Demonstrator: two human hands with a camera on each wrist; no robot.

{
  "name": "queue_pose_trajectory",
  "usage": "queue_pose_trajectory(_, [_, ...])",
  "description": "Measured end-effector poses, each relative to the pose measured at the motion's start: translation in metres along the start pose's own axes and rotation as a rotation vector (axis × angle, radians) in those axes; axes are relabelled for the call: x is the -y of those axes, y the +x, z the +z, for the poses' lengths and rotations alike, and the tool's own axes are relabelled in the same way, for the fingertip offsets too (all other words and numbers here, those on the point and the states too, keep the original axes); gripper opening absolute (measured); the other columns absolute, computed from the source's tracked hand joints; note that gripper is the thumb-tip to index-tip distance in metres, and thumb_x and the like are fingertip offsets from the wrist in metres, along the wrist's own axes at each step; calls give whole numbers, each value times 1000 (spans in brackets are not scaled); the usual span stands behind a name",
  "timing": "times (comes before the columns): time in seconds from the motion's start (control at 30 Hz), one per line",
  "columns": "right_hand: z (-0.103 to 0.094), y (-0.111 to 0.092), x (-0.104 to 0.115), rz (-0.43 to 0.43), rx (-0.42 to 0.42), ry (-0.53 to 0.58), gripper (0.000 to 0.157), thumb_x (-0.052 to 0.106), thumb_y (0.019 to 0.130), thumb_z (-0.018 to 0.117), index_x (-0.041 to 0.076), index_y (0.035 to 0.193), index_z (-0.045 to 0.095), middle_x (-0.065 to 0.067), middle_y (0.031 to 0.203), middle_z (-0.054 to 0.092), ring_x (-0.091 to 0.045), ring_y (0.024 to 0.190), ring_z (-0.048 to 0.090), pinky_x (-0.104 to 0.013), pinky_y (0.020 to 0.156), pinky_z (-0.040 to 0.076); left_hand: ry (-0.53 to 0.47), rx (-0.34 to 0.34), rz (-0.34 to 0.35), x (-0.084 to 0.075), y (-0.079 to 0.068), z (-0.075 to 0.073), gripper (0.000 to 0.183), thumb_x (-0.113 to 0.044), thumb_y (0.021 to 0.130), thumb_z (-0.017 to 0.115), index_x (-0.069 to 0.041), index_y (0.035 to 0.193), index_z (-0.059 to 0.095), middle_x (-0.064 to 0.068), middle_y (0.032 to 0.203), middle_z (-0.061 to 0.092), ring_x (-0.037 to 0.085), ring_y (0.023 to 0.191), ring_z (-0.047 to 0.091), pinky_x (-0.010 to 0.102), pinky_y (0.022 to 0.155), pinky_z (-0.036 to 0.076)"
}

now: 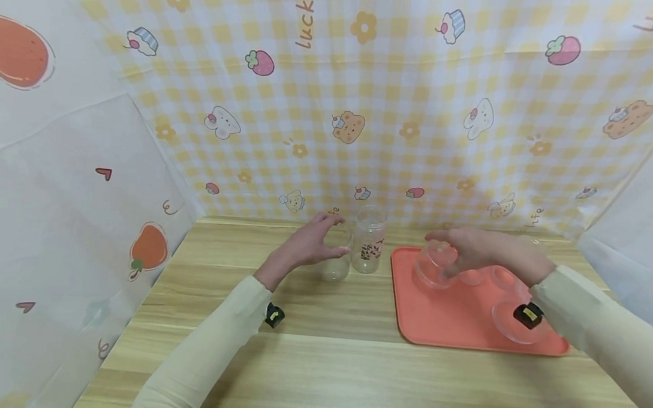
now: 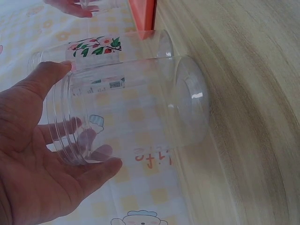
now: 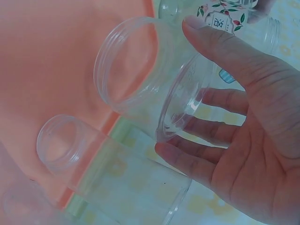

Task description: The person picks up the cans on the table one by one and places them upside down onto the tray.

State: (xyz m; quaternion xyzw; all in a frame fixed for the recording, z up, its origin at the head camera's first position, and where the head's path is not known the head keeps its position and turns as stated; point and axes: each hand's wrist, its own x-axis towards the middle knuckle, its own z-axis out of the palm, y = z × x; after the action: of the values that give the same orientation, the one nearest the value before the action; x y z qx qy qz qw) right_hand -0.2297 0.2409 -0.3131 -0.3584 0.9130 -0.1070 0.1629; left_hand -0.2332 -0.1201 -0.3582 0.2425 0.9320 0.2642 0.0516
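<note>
A wood-grain tabletop (image 1: 320,378) spreads across the front, and the two pale sleeves (image 1: 208,344) reach over it. At right lies a coral-pink tray (image 1: 441,331); the right forearm crosses above, hiding some of it. Near its front right corner, a clear round vessel (image 1: 508,330) is partly covered by the right sleeve. Farther back, the left hand (image 1: 310,240) curves widely around the threaded neck of a clear jar (image 2: 140,112), thumb on one side, fingers on the other; the jar is upright on the wood, colourless and smooth-walled. Just beside it, toward the tray, stands a floral-labelled jar (image 1: 369,253). On the tray, the right hand (image 1: 468,248) arches loosely about the base of an upside-down jar (image 3: 161,89), its threaded mouth downward; I cannot tell whether thumb and fingers grip it. A narrower-mouthed jar (image 3: 117,164), also inverted, is near it. Behind hangs yellow gingham cloth (image 1: 319,101).
</note>
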Motion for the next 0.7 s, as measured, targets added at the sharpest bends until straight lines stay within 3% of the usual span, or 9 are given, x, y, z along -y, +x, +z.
queue_pose_trajectory(0.43, [4, 10, -2, 25, 17, -41, 84, 31, 76, 90, -6, 140, 52, -25, 130, 58, -49, 123, 50, -61, 94, 48, 4, -14, 12, 1, 1, 0, 75, -39, 92, 76, -9, 152, 44, 16, 150, 41, 32, 127, 52, 47, 106, 45])
queue_pose_trajectory(0.7, [8, 16, -3, 15, 30, -119, 80, 33, 75, 91, -5, 136, 54, -23, 123, 61, -46, 114, 55, -58, 88, 52, 1, -2, 8, -2, -2, -1, 74, -42, 93, 75, -8, 152, 44, 17, 151, 40, 32, 130, 50, 47, 107, 44])
